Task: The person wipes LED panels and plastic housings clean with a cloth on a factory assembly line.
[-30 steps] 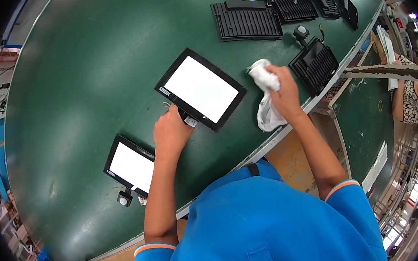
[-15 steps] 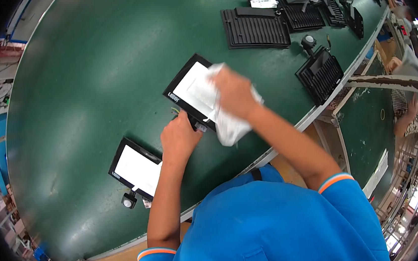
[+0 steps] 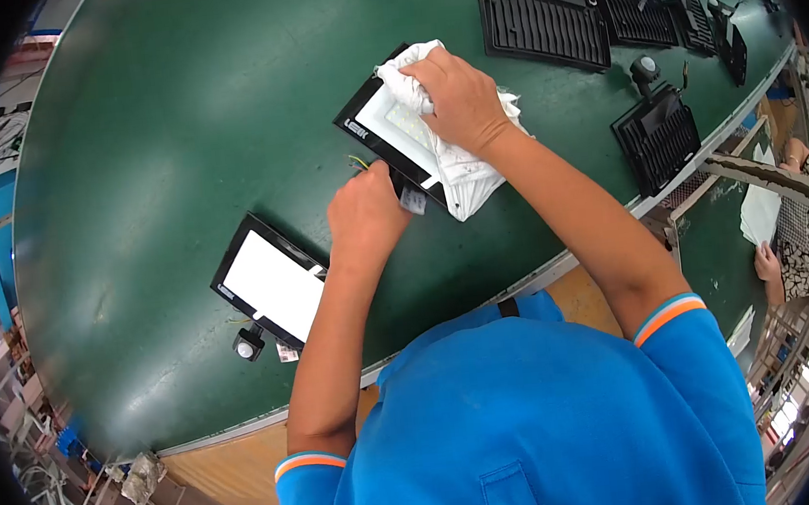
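A floodlight with a black frame and pale panel [image 3: 383, 121] lies tilted on the green table, its upper right side covered by a white cloth [image 3: 465, 172]. My right hand [image 3: 458, 99] is closed on the cloth and presses it against the panel near the top corner. At the lower edge of the same floodlight, my left hand [image 3: 365, 210] is closed round its sensor or bracket part, mostly hidden by the fingers. Beside my left forearm lies a second floodlight [image 3: 272, 281], panel up, with a small sensor [image 3: 249, 344] at its lower edge.
Several black ribbed floodlights [image 3: 543, 24] lie face down at the upper right of the green table [image 3: 153, 130]. Another one [image 3: 656, 139] is near the right edge. Beyond the table at the right, a person's hand [image 3: 767, 262] holds white sheets.
My right hand with the cloth has moved up to the panel's top corner. In view, the table and its floodlights have shifted. The other person's white sheets now show more clearly.
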